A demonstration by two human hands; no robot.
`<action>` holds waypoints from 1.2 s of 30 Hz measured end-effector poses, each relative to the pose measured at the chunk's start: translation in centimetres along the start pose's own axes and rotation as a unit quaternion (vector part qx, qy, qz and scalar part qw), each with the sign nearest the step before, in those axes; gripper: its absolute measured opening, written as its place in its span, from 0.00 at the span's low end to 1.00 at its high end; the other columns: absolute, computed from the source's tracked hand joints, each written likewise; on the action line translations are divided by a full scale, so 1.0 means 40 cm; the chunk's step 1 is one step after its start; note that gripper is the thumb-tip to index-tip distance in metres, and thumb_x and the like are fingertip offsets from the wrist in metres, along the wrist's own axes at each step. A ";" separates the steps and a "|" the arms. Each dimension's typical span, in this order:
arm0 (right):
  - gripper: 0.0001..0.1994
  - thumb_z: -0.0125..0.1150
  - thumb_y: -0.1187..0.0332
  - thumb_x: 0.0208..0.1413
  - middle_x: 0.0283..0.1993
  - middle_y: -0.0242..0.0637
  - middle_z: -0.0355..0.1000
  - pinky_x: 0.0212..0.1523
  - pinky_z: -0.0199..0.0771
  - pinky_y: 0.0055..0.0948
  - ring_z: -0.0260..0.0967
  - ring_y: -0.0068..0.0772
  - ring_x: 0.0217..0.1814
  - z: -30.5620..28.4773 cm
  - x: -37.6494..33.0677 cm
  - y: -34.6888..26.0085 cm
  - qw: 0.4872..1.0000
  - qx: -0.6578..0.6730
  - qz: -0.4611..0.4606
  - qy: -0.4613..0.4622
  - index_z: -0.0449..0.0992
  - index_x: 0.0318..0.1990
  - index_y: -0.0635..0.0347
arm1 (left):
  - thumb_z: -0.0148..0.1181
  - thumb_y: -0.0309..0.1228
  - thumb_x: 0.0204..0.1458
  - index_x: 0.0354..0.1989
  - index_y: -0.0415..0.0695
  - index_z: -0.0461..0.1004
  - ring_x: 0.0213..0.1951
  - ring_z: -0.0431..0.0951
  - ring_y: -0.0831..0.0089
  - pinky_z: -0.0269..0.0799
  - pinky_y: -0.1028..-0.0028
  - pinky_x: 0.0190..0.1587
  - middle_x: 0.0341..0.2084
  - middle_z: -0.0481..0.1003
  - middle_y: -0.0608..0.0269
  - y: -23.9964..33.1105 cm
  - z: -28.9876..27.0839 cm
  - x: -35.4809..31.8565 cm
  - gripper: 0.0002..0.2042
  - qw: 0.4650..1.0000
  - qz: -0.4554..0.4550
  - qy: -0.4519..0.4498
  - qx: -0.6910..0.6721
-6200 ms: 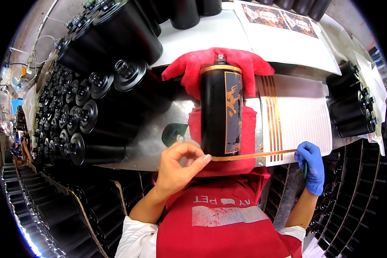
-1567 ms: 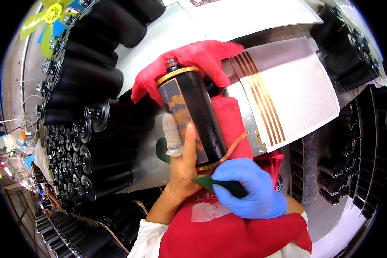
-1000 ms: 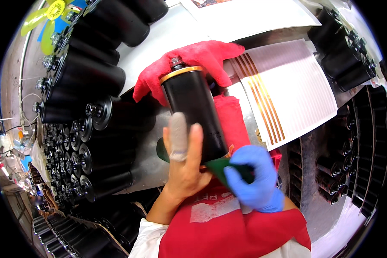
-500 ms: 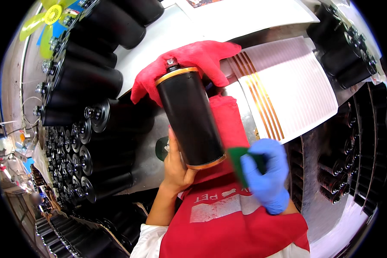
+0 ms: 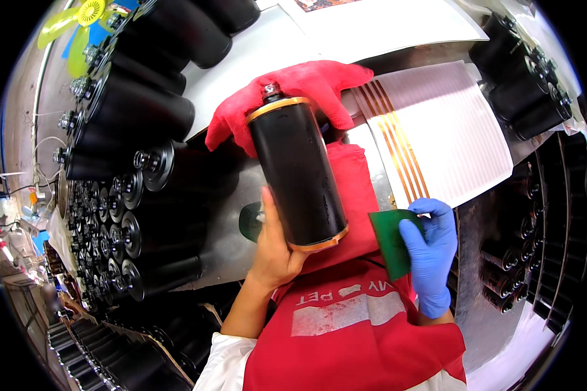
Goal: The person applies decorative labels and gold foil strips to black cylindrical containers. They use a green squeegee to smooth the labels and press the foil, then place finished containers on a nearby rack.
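Head view, left to right. At nine o'clock we see stacked black cylinders [image 5: 130,215] along the bench [image 5: 235,228]. At centre our bare left hand [image 5: 275,244] cups the lower end of a black cylinder [image 5: 297,173] with gold rims, lying on red cloths [image 5: 293,88], threaded cap toward twelve o'clock. We judge it rigid, smooth, slippery and fairly heavy; the banded ends offer the surest hold. At four o'clock our gloved right hand [image 5: 432,251] grips a green squeegee card [image 5: 390,238]. A striped decal sheet [image 5: 437,137] lies at two o'clock.
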State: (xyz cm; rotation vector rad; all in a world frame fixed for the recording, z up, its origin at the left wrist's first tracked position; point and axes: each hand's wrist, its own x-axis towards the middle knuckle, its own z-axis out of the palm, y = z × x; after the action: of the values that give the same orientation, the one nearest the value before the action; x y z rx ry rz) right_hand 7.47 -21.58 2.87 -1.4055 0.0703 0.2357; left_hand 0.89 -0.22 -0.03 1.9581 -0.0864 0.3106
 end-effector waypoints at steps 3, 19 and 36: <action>0.12 0.54 0.80 0.52 0.39 0.34 0.66 0.37 0.68 0.16 0.66 0.18 0.38 -0.030 0.019 -0.012 0.994 0.050 0.083 -0.060 0.66 0.44 0.63 | 0.64 0.28 0.46 0.65 0.33 0.26 0.60 0.61 0.58 0.54 0.68 0.60 0.60 0.54 0.43 -0.004 -0.013 -0.008 0.49 0.999 -0.027 -0.017 0.000; 0.10 0.68 0.72 0.44 0.25 0.25 0.71 0.19 0.56 0.09 0.56 0.05 0.19 0.091 0.019 -0.025 0.959 -0.176 0.053 -0.214 0.76 0.35 0.60 | 0.53 0.17 0.47 0.67 0.41 0.28 0.67 0.45 0.64 0.43 0.67 0.65 0.67 0.38 0.51 0.031 -0.010 0.001 0.44 0.926 -0.113 0.012 -0.361; 0.05 0.64 0.73 0.48 0.23 0.28 0.72 0.21 0.61 0.12 0.61 0.08 0.20 0.122 0.015 -0.089 0.936 -0.263 0.039 -0.231 0.76 0.31 0.64 | 0.69 0.26 0.38 0.67 0.36 0.36 0.68 0.36 0.54 0.36 0.67 0.65 0.66 0.37 0.42 0.020 -0.019 -0.002 0.51 0.982 -0.119 -0.011 -0.145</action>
State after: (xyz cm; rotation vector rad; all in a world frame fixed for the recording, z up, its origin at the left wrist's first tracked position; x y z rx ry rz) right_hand 8.35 -17.22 7.03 -1.8422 -0.3519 0.6847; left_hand 0.53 0.14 0.95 1.6611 0.0837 0.1105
